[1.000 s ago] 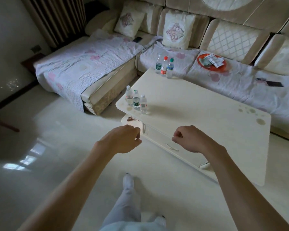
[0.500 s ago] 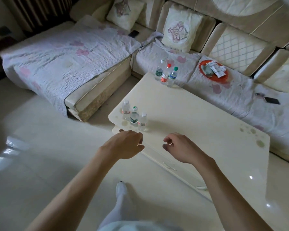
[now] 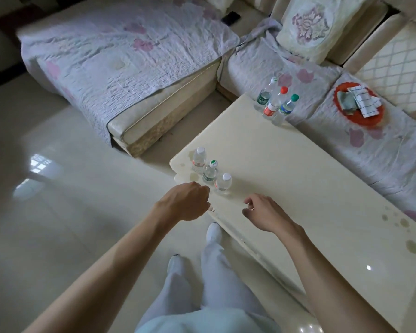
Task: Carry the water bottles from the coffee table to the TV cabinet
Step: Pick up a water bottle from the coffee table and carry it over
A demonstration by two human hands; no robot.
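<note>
Three small water bottles stand at the near left corner of the cream coffee table [image 3: 298, 188]: a white-capped one [image 3: 198, 159], a green-labelled one [image 3: 210, 171] and another white-capped one [image 3: 223, 184]. Three taller bottles stand at the far corner, with a white cap [image 3: 265, 94], a red cap [image 3: 274, 102] and a green cap [image 3: 285, 109]. My left hand [image 3: 186, 203] hovers just short of the near trio, fingers loosely curled, holding nothing. My right hand [image 3: 264, 212] hangs over the table edge, fingers relaxed and empty.
A corner sofa under a quilted floral cover [image 3: 120, 58] wraps the table's far sides. A red plate [image 3: 359, 109] with folded cloths lies on the sofa seat. A dark phone [image 3: 230, 17] lies on the cover. Glossy tiled floor [image 3: 58, 212] spreads to the left.
I have stepped closer to the table. Both hands have moved forward toward the near trio of bottles and still hold nothing.
</note>
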